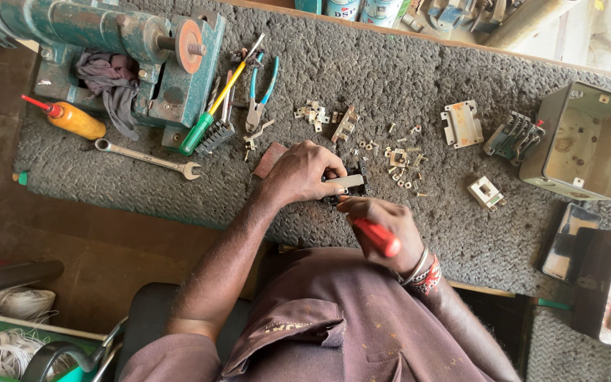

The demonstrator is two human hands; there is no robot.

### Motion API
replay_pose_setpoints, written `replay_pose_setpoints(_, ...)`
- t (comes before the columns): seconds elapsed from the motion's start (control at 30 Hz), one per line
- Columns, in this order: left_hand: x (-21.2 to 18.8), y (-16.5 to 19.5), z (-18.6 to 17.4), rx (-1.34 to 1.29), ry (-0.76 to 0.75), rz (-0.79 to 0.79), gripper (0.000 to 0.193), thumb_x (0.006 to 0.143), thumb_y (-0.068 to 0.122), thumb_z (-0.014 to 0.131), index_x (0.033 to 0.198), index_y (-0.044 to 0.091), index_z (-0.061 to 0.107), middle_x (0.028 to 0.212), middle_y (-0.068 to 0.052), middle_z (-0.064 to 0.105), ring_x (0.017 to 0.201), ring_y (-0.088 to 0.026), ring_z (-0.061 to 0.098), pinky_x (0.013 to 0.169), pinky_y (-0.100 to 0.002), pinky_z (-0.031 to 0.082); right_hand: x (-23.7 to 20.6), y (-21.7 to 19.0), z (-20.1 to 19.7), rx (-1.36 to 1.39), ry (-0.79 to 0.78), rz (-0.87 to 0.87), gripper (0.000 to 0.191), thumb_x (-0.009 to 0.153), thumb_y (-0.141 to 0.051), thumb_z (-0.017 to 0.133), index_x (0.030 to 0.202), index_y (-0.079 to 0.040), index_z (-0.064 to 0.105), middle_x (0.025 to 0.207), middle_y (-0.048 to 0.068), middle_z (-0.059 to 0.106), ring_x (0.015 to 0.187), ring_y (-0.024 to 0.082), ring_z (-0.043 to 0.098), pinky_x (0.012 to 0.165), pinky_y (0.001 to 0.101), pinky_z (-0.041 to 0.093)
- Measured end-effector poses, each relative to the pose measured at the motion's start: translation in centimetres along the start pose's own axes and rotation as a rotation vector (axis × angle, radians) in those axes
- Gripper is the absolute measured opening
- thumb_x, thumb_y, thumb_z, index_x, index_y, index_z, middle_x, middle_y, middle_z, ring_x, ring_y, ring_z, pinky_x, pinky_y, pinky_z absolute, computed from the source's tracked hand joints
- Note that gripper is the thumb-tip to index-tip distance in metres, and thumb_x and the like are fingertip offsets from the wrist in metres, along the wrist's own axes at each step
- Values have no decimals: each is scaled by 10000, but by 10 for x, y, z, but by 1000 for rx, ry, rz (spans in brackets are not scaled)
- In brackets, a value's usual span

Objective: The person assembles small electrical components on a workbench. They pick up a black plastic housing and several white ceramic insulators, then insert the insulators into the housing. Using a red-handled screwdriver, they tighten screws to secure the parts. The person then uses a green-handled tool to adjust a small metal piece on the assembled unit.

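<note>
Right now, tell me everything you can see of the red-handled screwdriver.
The red-handled screwdriver sits in the right hand, fist closed round it. Its handle looks like glossy red plastic, the butt end poking out toward the person's body. It slants up and left toward the small dark part that the left hand pins on the grey mat. The shaft and tip are hidden.

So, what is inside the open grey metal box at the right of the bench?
The open grey metal box shows only bare, stained inner walls and a small fitting near its top edge. No loose part is visible inside; its near corner is hidden by its own wall.
</note>
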State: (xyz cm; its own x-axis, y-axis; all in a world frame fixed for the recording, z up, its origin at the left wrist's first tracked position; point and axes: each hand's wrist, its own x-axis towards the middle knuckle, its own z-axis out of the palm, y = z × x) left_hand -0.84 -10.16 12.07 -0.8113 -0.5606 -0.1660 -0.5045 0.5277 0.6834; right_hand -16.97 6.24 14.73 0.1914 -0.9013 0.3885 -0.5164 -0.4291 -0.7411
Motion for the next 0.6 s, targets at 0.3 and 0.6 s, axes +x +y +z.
replay_pose_setpoints(0.3,1,-1,1,9,4,2,190,774,318,861,906,186,821,828,10,798,743,-135,755,769,-344,613,-6,-4,-4,-12,126,35,217,901,45,684,995,-105,559,1097,103,786,1066,260,792,797,324,680)
replay_pose_setpoints(0.6,2,-3,2,13,-21,-9,172,760,256,876,903,180,817,825,16,795,745,-119,751,770,-336,613,-8,-23,-19,25,192,98,169,925,53,659,965,-75,555,1076,116,773,1079,264,787,876,352,662)
